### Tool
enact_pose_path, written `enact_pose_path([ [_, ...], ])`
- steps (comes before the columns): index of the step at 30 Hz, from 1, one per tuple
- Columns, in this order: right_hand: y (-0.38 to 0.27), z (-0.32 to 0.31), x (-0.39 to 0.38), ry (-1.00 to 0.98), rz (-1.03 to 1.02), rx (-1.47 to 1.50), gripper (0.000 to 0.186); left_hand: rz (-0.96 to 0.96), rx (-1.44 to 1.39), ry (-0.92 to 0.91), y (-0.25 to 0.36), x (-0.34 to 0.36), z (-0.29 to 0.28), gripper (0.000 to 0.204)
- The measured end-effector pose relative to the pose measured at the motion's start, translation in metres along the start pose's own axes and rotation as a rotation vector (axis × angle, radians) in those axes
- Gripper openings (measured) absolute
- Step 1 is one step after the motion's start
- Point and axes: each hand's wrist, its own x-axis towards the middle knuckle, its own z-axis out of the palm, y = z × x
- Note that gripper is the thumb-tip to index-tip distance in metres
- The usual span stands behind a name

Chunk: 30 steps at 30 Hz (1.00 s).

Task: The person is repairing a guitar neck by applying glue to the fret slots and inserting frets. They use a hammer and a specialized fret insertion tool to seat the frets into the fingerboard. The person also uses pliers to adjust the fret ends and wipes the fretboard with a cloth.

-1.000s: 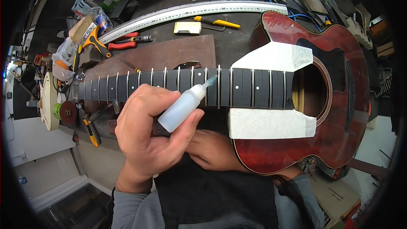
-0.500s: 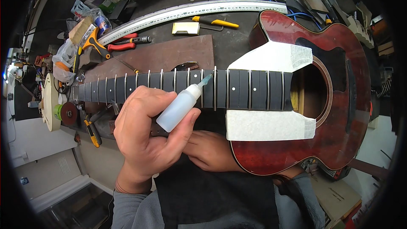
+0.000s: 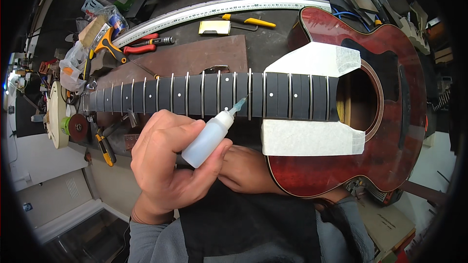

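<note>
Between the thumb and fingers of my left hand [image 3: 163, 165] is a small translucent squeeze bottle [image 3: 207, 141], tilted up and to the right. Its bluish needle tip [image 3: 239, 105] points at a fret wire [image 3: 250, 80] on the dark fretboard [image 3: 195, 90]. Several fret wires stick out slightly past the board's edges. The board belongs to a dark red acoustic guitar [image 3: 312, 175], lying face up with its neck to the left. My right hand [image 3: 246, 168] is below the neck, its forearm passing under the guitar body; its fingers are mostly hidden behind my left hand.
White masking sheets [image 3: 312, 137] cover the guitar top on both sides of the fretboard. Beyond the neck lie a long ruler [image 3: 219, 9], a yellow cutter knife [image 3: 258, 22], a yellow box [image 3: 214, 28] and red-handled pliers [image 3: 141, 48]. More tools crowd the left.
The bottle's tip has slid toward me along the fret, from near the far edge to about the board's middle. The guitar sits slightly higher in view. My right hand stays under the neck.
</note>
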Motion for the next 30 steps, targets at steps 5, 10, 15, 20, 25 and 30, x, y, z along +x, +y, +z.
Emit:
enact_pose_path([
  [5, -0.001, 0.001, 0.001, 0.006, 0.001, -0.002, 0.043, 0.001, -0.001, -0.001, 0.003, -0.007, -0.002, 0.038],
  [10, -0.001, 0.001, 0.001, 0.037, -0.011, -0.014, 0.044, 0.003, 0.009, -0.022, 0.006, -0.01, -0.005, 0.038],
  [15, -0.004, 0.003, 0.001, 0.048, 0.008, -0.042, 0.038, 0.003, 0.003, -0.018, 0.008, -0.015, -0.007, 0.039],
  [20, -0.006, 0.004, 0.001, 0.085, 0.008, -0.053, 0.034, -0.003, -0.023, -0.027, 0.011, -0.02, -0.008, 0.039],
  [25, -0.012, 0.001, 0.002, 0.075, 0.04, -0.092, 0.037, -0.061, -0.207, 0.071, 0.006, -0.03, -0.012, 0.042],
  [30, -0.012, -0.001, 0.004, -0.011, 0.127, -0.098, 0.037, -0.437, -0.575, 0.314, 0.012, -0.038, -0.026, 0.047],
])
